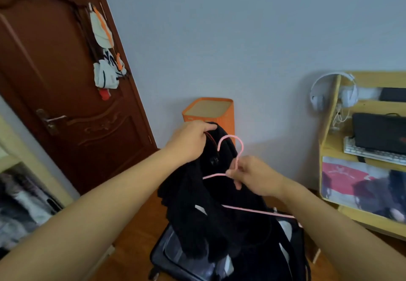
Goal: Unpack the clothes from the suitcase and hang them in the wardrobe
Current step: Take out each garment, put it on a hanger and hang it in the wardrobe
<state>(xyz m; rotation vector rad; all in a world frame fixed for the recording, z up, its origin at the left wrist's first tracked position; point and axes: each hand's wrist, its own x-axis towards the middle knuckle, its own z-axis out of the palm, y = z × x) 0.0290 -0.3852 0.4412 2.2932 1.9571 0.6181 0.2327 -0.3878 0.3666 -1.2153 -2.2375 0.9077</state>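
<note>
The garment (204, 210) held up near the middle is plain black with a fuzzy look, with a thin red line at its collar. The hanger (232, 149) against it is pale pink. Below, the suitcase (175, 256) is black with grey, glossy lining. Behind, by the far wall, the bin (211, 116) is bright orange with a tan inside. The wall (219, 39) is a flat bluish grey. On the left the door (55, 72) is dark reddish brown, and white caps (103, 39) with orange trim hang on it. On the right the shelf unit (329, 138) is light yellow wood, bearing white headphones (347, 94). The floor (136, 225) is orange-brown.
</note>
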